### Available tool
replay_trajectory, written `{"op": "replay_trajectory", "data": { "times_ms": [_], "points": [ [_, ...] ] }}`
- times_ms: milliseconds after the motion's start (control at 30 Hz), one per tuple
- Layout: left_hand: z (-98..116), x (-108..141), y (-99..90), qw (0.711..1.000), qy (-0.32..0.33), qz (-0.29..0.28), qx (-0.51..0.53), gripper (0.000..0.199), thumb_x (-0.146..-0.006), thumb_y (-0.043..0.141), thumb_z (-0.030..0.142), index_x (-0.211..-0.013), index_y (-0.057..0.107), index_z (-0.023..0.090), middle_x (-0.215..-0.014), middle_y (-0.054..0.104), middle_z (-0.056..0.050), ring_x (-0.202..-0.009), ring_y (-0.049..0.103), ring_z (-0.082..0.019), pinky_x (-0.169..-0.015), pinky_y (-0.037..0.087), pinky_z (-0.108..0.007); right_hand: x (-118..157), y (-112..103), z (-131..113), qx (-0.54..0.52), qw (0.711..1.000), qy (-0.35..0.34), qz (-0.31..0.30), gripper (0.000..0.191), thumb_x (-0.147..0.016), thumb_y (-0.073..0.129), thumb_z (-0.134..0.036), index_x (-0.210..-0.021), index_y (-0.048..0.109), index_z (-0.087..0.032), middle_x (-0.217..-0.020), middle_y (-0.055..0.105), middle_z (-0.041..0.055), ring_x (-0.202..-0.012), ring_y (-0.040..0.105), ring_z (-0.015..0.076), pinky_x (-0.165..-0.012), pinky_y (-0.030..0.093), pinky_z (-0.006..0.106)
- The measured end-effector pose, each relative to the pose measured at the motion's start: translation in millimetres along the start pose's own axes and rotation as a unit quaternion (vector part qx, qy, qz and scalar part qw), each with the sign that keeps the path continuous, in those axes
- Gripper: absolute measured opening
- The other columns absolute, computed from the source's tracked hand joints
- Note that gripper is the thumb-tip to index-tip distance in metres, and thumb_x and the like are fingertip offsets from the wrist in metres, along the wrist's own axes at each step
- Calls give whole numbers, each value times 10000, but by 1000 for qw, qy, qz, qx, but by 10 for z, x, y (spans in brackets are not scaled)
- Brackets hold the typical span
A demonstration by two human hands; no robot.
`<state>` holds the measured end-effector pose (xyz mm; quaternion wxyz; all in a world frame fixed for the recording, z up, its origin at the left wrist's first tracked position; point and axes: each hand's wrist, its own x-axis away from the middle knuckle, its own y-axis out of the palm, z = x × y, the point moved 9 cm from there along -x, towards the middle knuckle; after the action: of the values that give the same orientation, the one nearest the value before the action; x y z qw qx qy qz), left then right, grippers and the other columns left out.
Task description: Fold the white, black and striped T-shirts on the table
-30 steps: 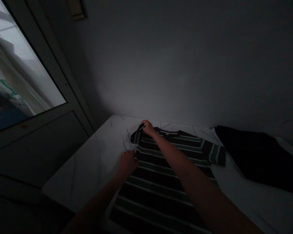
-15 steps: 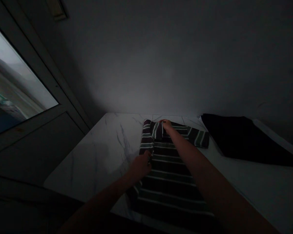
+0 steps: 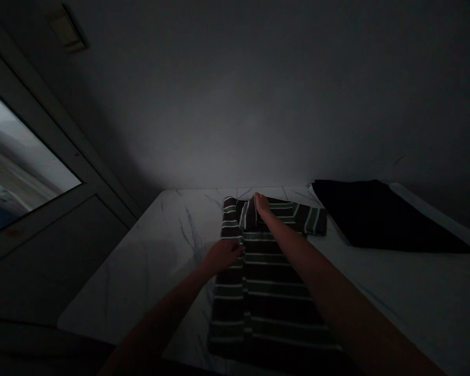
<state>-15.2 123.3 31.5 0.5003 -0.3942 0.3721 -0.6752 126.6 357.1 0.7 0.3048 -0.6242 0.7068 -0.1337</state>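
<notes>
A dark T-shirt with pale stripes (image 3: 270, 292) lies on the table, its left side folded in toward the middle. My right hand (image 3: 261, 204) is at the top of the fold by the collar, fingertips pinching the folded-over sleeve (image 3: 248, 215). My left hand (image 3: 223, 255) lies on the folded side, fingers reaching the fold's edge. The other sleeve (image 3: 312, 219) lies flat, pointing right. My right forearm hides part of the shirt's middle, and the low light hides its hem.
The table is white marble (image 3: 149, 277), with its far edge against a grey wall (image 3: 235, 104). A folded black cloth (image 3: 376, 216) lies to the right on a white surface. A window in a dark frame (image 3: 19, 167) is at the left.
The shirt's left side, with its sleeve, now lies folded inward rather than spread out. My hands are closer together along the fold, and the view has turned, shifting the table left.
</notes>
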Motion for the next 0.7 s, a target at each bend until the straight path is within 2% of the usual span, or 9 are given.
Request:
{"op": "replay_trajectory", "data": {
  "times_ms": [67,133,200,300,467,600,700],
  "points": [
    [-26,-323,-253,993,10,94,-75,271,-986,414,323,-1051,649,204,-1065,718,-73,-1024,675,-223,-883,511,-335,37,-35,42,9,1000,21,15,244,-819,556,-360,-943,653,-174,-923,722,115,-911,682,272,-831,515,362],
    [-53,-660,-402,979,13,159,-123,303,-979,404,233,-1198,598,156,-1255,647,-135,-1201,595,-236,-1013,457,-367,102,-70,57,12,999,29,27,352,-744,657,-324,-1045,608,-149,-1034,700,140,-990,662,290,-877,503,384],
    [-98,-971,-420,973,12,184,-141,375,-972,391,198,-1305,530,96,-1394,546,-192,-1330,490,-254,-1097,389,-405,170,-109,41,14,999,18,35,435,-693,678,-224,-1106,569,-142,-1101,679,141,-1046,640,284,-920,484,388],
    [-183,-1279,-333,966,13,210,-152,460,-978,374,236,-1390,452,48,-1487,442,-231,-1412,390,-279,-1137,339,-457,240,-174,25,16,999,0,46,417,-697,584,-106,-1110,551,-153,-1102,673,123,-1065,625,256,-951,463,382],
    [-330,-1428,-132,960,36,222,-167,510,-1004,320,316,-1446,413,77,-1549,365,-196,-1443,336,-293,-1147,302,-496,265,-238,101,12,998,5,65,365,-719,504,-78,-1073,547,-154,-1073,665,132,-1055,613,260,-968,450,413],
    [-362,-1430,-94,958,46,224,-176,506,-1010,308,349,-1466,416,157,-1564,357,-153,-1444,333,-293,-1142,292,-515,334,-237,225,1,996,44,76,373,-786,571,-234,-1140,508,-134,-1133,634,174,-1094,593,302,-966,454,439],
    [-363,-1445,-96,960,30,217,-174,527,-1010,311,370,-1493,392,178,-1577,333,-148,-1444,330,-300,-1142,286,-521,487,-201,246,-9,996,62,63,538,-766,660,-378,-1206,473,-132,-1167,614,171,-1101,595,312,-942,478,415]
  ]
}}
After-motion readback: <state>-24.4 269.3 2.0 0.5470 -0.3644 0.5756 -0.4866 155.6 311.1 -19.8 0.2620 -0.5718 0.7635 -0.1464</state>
